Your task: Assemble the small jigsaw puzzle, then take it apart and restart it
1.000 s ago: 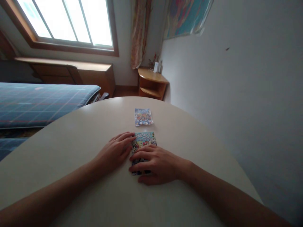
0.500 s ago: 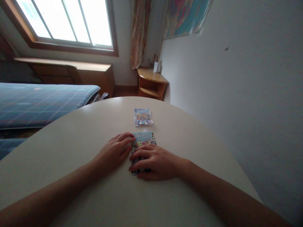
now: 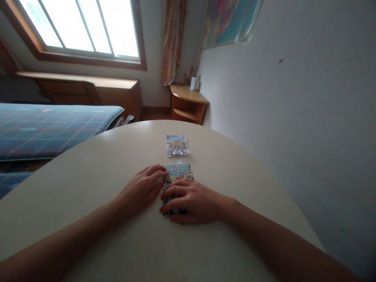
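Note:
A colourful printed booklet or packet [image 3: 179, 170] lies flat on the pale round table [image 3: 123, 243], with "Bluey"-like lettering along its top. My right hand [image 3: 195, 201] rests across its lower part, fingers spread, and covers much of the print. At its upper left edge, my left hand [image 3: 143, 182] lies with fingers stretched out, the tips touching the cover. Beyond both hands is a smaller printed sheet or sachet [image 3: 177, 145] with similar lettering and a blue cartoon face; neither hand touches it.
To the left, a bed with a blue plaid mattress [image 3: 58, 125] stands close to the table. A white wall [image 3: 279, 117] runs along the right. A wooden corner shelf [image 3: 189, 94], a long desk [image 3: 117, 83] and a window [image 3: 85, 27] are at the back.

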A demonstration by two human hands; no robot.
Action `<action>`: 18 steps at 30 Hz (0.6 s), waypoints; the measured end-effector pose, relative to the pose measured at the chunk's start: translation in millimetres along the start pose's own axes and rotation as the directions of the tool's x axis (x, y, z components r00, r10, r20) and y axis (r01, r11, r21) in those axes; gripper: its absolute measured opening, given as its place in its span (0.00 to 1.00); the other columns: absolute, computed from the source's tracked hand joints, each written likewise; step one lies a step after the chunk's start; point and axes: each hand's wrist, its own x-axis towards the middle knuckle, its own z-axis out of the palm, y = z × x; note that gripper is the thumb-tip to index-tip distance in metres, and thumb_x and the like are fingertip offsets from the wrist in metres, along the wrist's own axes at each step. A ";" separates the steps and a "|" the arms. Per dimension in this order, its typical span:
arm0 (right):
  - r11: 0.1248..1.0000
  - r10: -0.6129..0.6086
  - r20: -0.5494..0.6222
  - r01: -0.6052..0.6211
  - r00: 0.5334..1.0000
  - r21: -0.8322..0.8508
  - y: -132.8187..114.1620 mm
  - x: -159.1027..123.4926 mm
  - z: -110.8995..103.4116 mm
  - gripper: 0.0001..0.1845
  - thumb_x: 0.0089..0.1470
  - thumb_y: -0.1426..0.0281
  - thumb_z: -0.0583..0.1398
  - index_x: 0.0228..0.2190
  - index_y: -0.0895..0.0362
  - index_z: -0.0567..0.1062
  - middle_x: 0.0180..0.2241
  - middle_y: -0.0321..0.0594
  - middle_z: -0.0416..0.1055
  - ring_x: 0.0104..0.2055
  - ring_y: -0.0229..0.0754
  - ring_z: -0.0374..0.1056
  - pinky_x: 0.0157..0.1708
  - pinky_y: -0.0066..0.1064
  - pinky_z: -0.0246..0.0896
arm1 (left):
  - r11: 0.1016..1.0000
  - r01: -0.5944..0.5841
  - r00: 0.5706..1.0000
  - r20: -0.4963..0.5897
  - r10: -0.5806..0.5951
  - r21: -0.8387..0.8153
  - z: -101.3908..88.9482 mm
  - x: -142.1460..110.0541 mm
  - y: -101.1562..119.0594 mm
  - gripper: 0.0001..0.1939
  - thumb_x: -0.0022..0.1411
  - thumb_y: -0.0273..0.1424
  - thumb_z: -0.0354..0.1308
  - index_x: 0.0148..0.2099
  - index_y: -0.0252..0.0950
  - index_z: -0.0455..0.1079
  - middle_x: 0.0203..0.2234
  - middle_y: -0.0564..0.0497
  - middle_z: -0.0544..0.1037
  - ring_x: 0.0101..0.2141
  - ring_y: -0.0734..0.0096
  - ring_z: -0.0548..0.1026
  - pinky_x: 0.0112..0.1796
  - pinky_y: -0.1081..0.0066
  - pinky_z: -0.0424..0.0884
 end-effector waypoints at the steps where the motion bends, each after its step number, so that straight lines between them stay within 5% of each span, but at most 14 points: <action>1: 1.000 0.000 -0.002 0.000 1.000 0.001 0.0 -0.1 0.1 0.14 0.63 0.61 0.57 0.47 0.50 0.76 0.52 0.39 0.72 0.55 0.42 0.64 0.59 0.39 0.55 | 1.000 -0.001 1.000 -0.001 0.001 0.001 0.3 -0.5 -0.1 0.17 0.69 0.29 0.46 0.56 0.38 0.69 0.54 0.44 0.71 0.55 0.58 0.69 0.57 0.55 0.66; 9: 0.999 0.050 -0.057 -0.051 0.997 -0.018 2.0 -1.7 0.7 0.11 0.60 0.64 0.59 0.44 0.51 0.76 0.50 0.39 0.73 0.54 0.43 0.66 0.59 0.39 0.55 | 1.000 0.021 1.000 0.000 -0.021 -0.007 -0.5 -2.1 3.3 0.16 0.70 0.31 0.47 0.55 0.39 0.69 0.55 0.44 0.70 0.55 0.59 0.69 0.57 0.56 0.67; 18: 0.946 0.294 -0.144 -0.310 0.945 -0.098 8.7 -5.5 -5.6 0.09 0.50 0.66 0.64 0.36 0.54 0.75 0.43 0.40 0.75 0.48 0.45 0.67 0.54 0.39 0.60 | 1.000 0.031 0.999 -0.012 -0.031 0.000 -0.1 -3.7 4.8 0.16 0.69 0.32 0.46 0.54 0.39 0.70 0.56 0.45 0.71 0.57 0.58 0.69 0.57 0.55 0.66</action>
